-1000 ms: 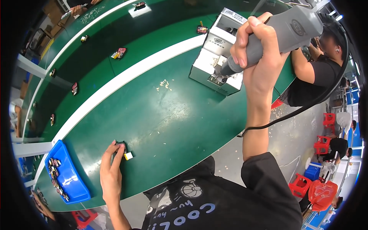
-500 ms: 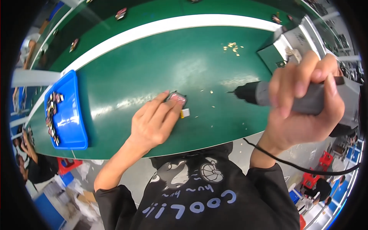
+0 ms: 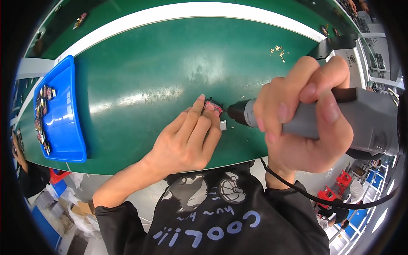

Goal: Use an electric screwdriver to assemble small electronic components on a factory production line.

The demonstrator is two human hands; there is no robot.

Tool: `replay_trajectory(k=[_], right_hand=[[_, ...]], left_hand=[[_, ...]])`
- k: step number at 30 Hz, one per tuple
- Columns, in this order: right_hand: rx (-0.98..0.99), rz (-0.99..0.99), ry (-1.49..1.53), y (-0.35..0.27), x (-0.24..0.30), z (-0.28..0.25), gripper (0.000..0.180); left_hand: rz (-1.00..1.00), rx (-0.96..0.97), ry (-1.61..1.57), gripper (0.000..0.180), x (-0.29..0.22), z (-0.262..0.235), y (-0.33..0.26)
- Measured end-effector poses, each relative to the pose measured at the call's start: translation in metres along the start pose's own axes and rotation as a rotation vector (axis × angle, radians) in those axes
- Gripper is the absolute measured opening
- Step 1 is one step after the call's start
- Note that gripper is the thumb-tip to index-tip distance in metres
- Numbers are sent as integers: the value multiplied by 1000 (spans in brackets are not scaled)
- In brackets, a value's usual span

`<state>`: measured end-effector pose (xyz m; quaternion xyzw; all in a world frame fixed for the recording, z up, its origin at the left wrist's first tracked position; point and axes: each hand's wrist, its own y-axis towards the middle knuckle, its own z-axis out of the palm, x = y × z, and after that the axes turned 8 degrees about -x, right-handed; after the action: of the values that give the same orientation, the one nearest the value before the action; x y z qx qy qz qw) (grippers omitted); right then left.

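Observation:
On the green bench top, my left hand (image 3: 182, 138) holds down a small dark-framed electronic part (image 3: 217, 104) with a reddish inside. Its fingertips cover much of the part. A small silvery-white flat piece (image 3: 223, 125) lies against the near side of it, close to my fingers. My right hand (image 3: 304, 146) is wrapped round a grey electric screwdriver (image 3: 365, 114), held almost level and pointing left. The black nose of the screwdriver is right beside the part's right edge; whether the bit touches a screw is too small to tell.
A blue tray (image 3: 63, 123) at the left holds a row of small electronic parts (image 3: 41, 112). Small gold-coloured pieces (image 3: 279, 52) lie scattered at the far right of the bench. Behind my right hand stands a white box (image 3: 356, 61). The black cable (image 3: 325, 204) loops below my right wrist.
My right hand has brought the screwdriver left, up to the part under my left fingers. My left fingers have drawn closer together over the part. The view has shifted a little.

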<state>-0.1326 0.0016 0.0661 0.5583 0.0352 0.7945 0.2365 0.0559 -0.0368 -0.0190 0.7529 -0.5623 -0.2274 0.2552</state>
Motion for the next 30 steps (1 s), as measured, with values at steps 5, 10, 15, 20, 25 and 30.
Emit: replay_trajectory(k=[5, 10, 15, 20, 25, 30], right_hand=[[-23, 15, 8, 0, -4, 5, 16], [-54, 18, -116, 1, -8, 8, 14], [-95, 12, -117, -1, -13, 10, 14], [-43, 128, -119, -11, -5, 18, 26], [-8, 227, -190, -9, 13, 12, 23], [-243, -132, 86, -23, 43, -21, 22]], left_hand=[[39, -59, 21, 8, 3, 4, 5], [14, -28, 24, 8, 1, 3, 4], [42, 13, 51, 8, 4, -6, 15], [-59, 92, -79, 12, 2, -18, 20], [-116, 145, -120, 16, 1, -25, 30], [-79, 231, -141, 28, 31, 0, 74]])
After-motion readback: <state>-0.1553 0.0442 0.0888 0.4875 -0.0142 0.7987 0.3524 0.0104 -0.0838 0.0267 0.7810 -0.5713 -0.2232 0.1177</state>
